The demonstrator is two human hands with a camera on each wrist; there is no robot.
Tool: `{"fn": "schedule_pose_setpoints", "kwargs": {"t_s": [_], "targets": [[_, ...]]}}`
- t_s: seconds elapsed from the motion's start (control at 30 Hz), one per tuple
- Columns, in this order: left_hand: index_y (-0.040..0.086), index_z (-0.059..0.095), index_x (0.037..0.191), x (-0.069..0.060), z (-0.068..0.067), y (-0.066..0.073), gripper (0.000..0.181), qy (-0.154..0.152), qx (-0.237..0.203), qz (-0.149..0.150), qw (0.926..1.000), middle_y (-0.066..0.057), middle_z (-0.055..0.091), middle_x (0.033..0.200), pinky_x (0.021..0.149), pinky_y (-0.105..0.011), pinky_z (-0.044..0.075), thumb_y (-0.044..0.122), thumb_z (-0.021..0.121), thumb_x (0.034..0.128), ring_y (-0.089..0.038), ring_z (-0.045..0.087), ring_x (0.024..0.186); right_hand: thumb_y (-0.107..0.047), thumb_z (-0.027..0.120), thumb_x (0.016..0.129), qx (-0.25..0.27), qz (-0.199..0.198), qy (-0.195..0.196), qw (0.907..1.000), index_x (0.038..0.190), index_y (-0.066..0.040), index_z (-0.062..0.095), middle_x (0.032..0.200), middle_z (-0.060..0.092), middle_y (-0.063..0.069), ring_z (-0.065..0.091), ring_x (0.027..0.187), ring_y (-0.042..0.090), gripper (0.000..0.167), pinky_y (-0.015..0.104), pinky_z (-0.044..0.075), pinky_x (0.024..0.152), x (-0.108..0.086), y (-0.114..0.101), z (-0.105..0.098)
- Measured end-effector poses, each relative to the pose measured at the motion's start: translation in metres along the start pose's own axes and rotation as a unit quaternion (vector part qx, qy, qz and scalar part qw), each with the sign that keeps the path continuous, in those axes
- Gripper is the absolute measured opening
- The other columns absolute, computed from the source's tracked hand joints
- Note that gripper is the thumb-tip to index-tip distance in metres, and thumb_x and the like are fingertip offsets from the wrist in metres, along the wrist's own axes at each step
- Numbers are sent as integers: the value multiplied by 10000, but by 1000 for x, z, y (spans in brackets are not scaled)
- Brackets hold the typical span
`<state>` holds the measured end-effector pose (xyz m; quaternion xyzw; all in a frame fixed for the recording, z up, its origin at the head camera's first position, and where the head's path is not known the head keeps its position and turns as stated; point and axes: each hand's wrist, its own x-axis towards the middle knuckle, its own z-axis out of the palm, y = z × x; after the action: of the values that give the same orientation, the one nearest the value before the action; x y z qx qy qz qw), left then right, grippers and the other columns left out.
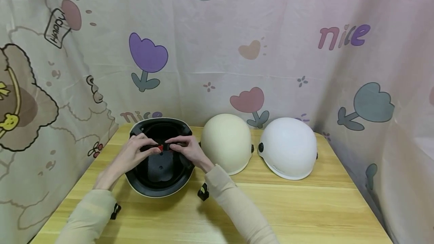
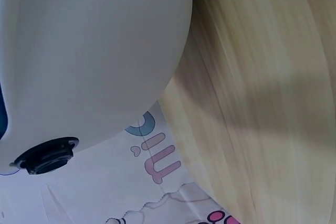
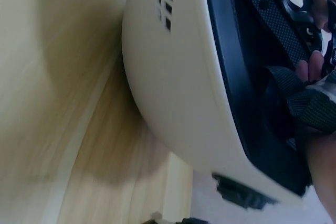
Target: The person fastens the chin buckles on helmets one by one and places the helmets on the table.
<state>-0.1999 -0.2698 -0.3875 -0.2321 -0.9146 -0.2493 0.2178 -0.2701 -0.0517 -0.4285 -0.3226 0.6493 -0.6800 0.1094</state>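
Observation:
An upturned helmet (image 1: pixel 159 191) shows its black inside in the head view. Over its opening, my left hand (image 1: pixel 133 153) pinches a black strap piece with a red part (image 1: pixel 161 148) at its end. From the other side my right hand (image 1: pixel 190 149) pinches a black buckle piece (image 1: pixel 169 146) right beside the red part; whether they are joined I cannot tell. In the right wrist view, fingers (image 3: pixel 316 66) are beside a dark woven strap (image 3: pixel 315 106) above the cream shell (image 3: pixel 168 93). The left wrist view shows the outer shell (image 2: pixel 100 56) and a black side knob (image 2: pixel 47 155), with no hand.
To the right of the upturned helmet stand a cream helmet (image 1: pixel 226 144) and a white helmet (image 1: pixel 288 149), domes up. All rest on a wooden table (image 1: pixel 271 206) with a printed curtain (image 1: pixel 203 59) behind it and at both sides.

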Motion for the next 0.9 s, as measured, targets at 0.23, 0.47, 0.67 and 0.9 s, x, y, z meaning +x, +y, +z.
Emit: {"fn": "schedule_pose_setpoints", "kwargs": {"t_s": [0.23, 0.47, 0.67, 0.9], "targets": [[216, 770, 960, -1, 2, 1, 105, 9, -75, 86, 9999, 65, 613, 900, 720, -269, 364, 210, 774, 855, -79, 454, 822, -9, 683, 932, -52, -117, 282, 9995, 1166, 53, 697, 1157, 692, 300, 663, 840, -32, 242, 154, 552, 776, 0, -1, 5], [204, 769, 1016, -2, -1, 0, 124, -107, -96, 119, 9998, 55, 635, 938, 756, -274, 360, 178, 737, 899, -88, 471, 854, -14, 696, 924, -101, -88, 332, 9994, 1135, 61, 696, 1145, 690, 304, 666, 845, -17, 223, 166, 561, 815, 1, -5, 1], [168, 754, 1051, -5, -4, -3, 121, -336, -4, -167, 9993, 14, 653, 955, 776, -310, 358, 188, 675, 962, -111, 472, 883, -32, 695, 931, -142, -65, 198, 9997, 1149, 44, 695, 1187, 687, 269, 672, 889, -5, 231, 202, 579, 863, 2, -7, -2], [124, 715, 1003, -12, -5, -12, 154, -184, 102, -222, 9995, -35, 687, 985, 839, -346, 406, 165, 569, 1031, -193, 549, 958, -33, 663, 953, -728, -548, 287, 9954, 1103, 53, 712, 1115, 721, 247, 691, 918, 68, 180, 194, 568, 858, 2, -8, -2]]}}
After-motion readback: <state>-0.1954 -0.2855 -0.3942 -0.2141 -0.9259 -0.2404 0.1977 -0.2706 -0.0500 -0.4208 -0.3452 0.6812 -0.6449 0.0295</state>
